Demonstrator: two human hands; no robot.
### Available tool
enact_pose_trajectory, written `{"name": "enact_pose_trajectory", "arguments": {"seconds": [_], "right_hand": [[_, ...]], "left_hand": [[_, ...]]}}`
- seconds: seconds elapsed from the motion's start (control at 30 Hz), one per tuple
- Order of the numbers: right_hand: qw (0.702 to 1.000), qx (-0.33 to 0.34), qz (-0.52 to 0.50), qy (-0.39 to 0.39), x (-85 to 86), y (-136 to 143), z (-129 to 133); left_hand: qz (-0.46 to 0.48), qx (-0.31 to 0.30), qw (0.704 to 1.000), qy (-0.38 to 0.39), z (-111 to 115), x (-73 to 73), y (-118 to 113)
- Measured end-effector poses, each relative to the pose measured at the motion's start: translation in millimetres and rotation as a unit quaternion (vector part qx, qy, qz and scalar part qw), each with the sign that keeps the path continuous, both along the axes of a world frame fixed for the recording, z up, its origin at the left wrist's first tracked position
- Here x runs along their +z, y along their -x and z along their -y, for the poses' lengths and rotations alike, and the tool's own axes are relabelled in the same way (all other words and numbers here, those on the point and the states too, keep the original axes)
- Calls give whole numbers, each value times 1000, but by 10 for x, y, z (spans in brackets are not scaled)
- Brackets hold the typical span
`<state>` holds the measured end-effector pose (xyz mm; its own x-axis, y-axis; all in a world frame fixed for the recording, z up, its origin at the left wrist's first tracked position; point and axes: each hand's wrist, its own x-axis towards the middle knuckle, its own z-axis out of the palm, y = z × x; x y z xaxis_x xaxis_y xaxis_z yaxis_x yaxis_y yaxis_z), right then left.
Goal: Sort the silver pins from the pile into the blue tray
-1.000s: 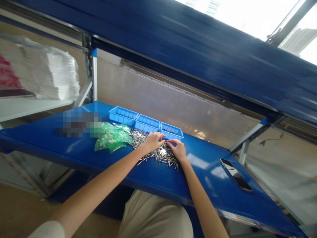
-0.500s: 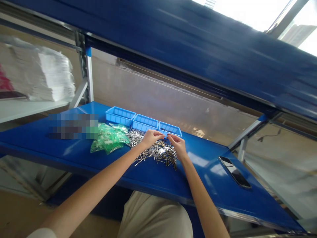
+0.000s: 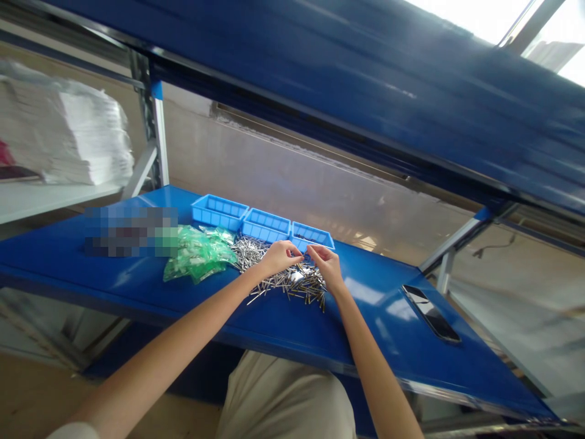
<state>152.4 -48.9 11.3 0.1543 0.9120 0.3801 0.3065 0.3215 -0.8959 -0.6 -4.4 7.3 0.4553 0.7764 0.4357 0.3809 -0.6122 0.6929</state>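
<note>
Hands have lifted slightly off the pin pile (image 3: 283,277) on the table (image 3: 388,317): your left hand (image 3: 278,257) and right hand (image 3: 328,268) pinch fingertips together, probably on one pin, too small to tell.

bright daylight from upper right, blurred tilted edges.

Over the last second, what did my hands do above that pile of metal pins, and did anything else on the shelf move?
Both hands rose off the pile of metal pins: the left hand and right hand now meet fingertip to fingertip just above it, seemingly pinching something too small to make out. The three blue trays, the green bags and the phone lie where they were.
</note>
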Motion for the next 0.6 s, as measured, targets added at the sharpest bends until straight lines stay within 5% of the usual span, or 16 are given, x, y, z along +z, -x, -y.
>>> {"name": "enact_pose_trajectory", "arguments": {"seconds": [0.37, 0.6], "right_hand": [[999, 42, 17, 18, -29, 2, -1], [998, 8, 14, 65, -46, -59, -4]], "left_hand": [[-6, 0, 1000, -10, -11, -33, 3], [80, 78, 992, 59, -19, 51, 13]]}}
